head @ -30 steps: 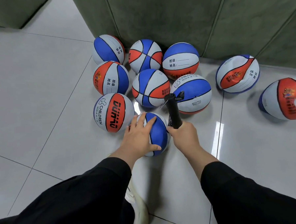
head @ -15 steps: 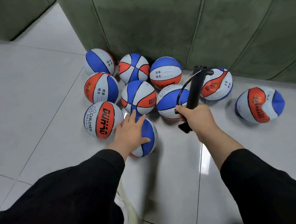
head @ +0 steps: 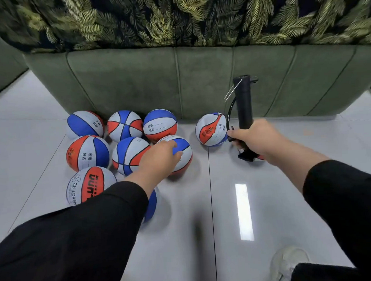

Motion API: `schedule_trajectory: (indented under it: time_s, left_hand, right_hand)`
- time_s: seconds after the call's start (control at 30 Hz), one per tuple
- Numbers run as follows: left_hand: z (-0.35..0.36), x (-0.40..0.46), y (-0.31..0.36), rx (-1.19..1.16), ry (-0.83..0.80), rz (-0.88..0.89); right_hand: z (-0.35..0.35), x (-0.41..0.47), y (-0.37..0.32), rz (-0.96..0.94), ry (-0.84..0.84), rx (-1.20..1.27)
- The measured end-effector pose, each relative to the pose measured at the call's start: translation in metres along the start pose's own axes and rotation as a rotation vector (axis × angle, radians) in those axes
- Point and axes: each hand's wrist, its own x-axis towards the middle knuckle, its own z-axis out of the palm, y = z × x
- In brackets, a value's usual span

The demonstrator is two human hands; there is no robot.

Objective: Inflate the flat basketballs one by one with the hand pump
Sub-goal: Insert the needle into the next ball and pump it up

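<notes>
Several red, white and blue basketballs lie in a cluster on the tiled floor by the sofa. My left hand (head: 160, 161) reaches forward and rests on top of one blue and white ball (head: 184, 153) at the cluster's right edge. A dented ball (head: 211, 129) sits apart to the right. My right hand (head: 255, 140) grips the lower part of the black hand pump (head: 244, 103), which stands upright beside the dented ball. The pump's hose loops at its left and the needle sticks out near its top. Another ball (head: 152, 204) is partly hidden under my left forearm.
A green sofa base (head: 177, 82) runs behind the balls, with a leaf-patterned cover (head: 173, 16) above it. My white shoe (head: 289, 261) is at the lower right. A sliver of an orange ball (head: 261, 157) shows behind my right hand.
My left hand left the near ball and moved forward onto the blue and white ball. My right hand carried the pump up and to the right. The view tilted up.
</notes>
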Motion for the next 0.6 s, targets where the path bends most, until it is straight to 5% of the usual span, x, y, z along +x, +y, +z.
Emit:
schedule_trajectory:
  time_s: [0.27,0.6]
  left_hand:
    - [-0.022,0.043,0.075,0.188,-0.051,0.196]
    - [0.016,0.114,0.089,0.118,-0.153,0.098]
  right_hand:
    - [-0.098,0.020,-0.018,-0.052,0.060,-0.002]
    - [-0.088,0.094,-0.008,-0.018,0.026,0.119]
